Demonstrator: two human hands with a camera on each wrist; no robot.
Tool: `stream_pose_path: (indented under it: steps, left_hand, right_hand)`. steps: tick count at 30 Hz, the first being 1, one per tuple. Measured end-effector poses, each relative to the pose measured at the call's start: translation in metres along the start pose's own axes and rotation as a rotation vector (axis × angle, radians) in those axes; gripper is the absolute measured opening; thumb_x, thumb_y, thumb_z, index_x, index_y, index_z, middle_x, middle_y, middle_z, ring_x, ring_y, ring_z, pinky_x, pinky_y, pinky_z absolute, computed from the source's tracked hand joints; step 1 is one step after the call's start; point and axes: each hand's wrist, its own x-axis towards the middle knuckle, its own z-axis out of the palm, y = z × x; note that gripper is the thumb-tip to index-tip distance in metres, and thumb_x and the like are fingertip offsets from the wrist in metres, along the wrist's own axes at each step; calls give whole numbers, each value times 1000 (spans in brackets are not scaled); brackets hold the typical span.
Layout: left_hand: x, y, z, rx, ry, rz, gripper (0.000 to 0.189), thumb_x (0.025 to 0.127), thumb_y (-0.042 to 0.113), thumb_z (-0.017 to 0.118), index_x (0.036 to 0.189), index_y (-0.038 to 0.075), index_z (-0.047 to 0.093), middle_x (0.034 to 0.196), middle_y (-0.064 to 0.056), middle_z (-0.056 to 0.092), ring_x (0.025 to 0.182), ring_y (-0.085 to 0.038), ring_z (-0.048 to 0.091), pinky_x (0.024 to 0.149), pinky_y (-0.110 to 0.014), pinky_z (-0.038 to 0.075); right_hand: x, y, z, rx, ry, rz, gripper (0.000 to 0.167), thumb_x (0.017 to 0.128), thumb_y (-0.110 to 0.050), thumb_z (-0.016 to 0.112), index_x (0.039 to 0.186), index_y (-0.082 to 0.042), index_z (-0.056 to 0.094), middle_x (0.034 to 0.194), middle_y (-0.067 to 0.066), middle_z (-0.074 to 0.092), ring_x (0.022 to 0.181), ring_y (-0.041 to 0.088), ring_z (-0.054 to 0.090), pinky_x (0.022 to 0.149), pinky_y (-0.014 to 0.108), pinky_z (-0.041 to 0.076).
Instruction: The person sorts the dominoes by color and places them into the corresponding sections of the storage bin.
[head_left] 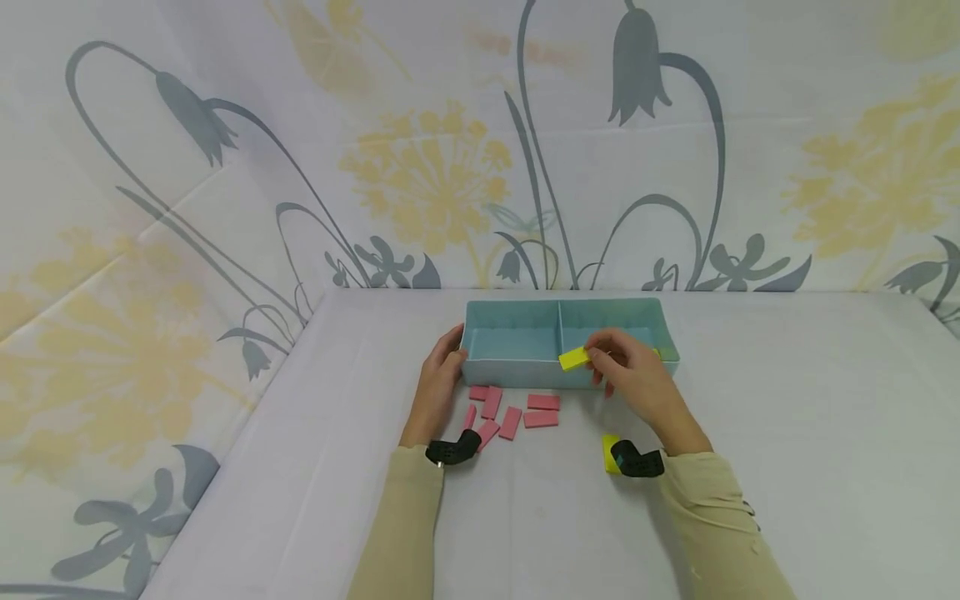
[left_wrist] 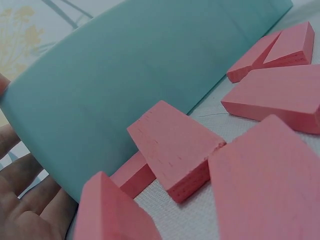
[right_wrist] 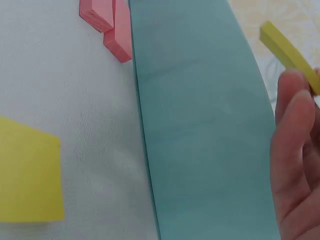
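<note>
A pale blue-green two-compartment box (head_left: 512, 372) stands on the white cloth. My left hand (head_left: 438, 379) holds its left end, thumb near the front corner and fingers along the outer side. Between thumb and fingertips, my right hand (head_left: 636, 375) pinches a yellow block (head_left: 573, 358) above the front wall, near the divider (head_left: 559, 327). In the right wrist view, the same yellow block (right_wrist: 287, 50) is held clear of the box wall (right_wrist: 200, 125). A bit of yellow shows in the right compartment, mostly hidden behind the right hand.
Several pink blocks (head_left: 510, 422) lie before the box's left half, one leaning on another in the left wrist view. Another yellow block (head_left: 611, 454) lies on the cloth, partly covered by the right wrist camera (head_left: 637, 460). A flower-patterned cloth (head_left: 450, 167) hangs behind.
</note>
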Motion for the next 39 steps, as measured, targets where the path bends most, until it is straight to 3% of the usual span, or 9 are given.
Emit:
stream_pose_path:
  steps: [7, 16, 20, 24, 31, 39]
  left_hand:
    - [-1, -1, -1, -6, 1, 8, 44, 92, 26, 40, 136, 20, 38, 139, 0, 36, 126, -16, 33, 100, -37, 29]
    - [-8, 14, -1, -27, -17, -22, 44, 93, 23, 40, 136, 16, 37, 140, -4, 34, 128, -20, 31, 101, -37, 28]
    - [-13, 26, 0, -25, -30, -21, 43, 93, 21, 39, 136, 16, 37, 141, -7, 33, 128, -22, 30, 101, -37, 27]
    - [-14, 28, 1, -17, -38, -10, 44, 94, 20, 39, 137, 13, 35, 141, -8, 32, 128, -23, 29, 101, -37, 28]
    - [-13, 27, 1, -5, -40, -5, 45, 94, 19, 39, 138, 11, 34, 141, -8, 32, 128, -22, 29, 101, -38, 27]
    - [-7, 12, -1, -12, -29, -5, 44, 94, 22, 40, 137, 16, 36, 140, -4, 33, 128, -19, 30, 101, -37, 27]
  right_hand:
    - [1, 3, 1, -35, 105, 47, 29, 91, -35, 48, 109, -14, 56, 94, 12, 61, 57, 27, 55, 53, 35, 49]
    - [1, 4, 7, -7, 130, 125, 28, 90, -33, 51, 111, -14, 56, 99, 10, 61, 60, 29, 61, 50, 33, 49]
    - [2, 4, 10, -45, 131, 140, 29, 91, -31, 49, 113, -13, 55, 104, 9, 60, 60, 27, 62, 51, 33, 49]
    - [2, 5, 12, -100, 96, 160, 29, 91, -29, 49, 115, -13, 53, 105, 9, 59, 57, 25, 61, 53, 34, 47]
    - [-1, 5, 13, -147, 44, 209, 33, 92, -33, 46, 119, -15, 52, 70, 6, 65, 55, 23, 58, 55, 32, 44]
    - [1, 5, 14, -165, 32, 206, 33, 92, -34, 46, 119, -15, 52, 67, 4, 65, 55, 24, 58, 54, 32, 43]
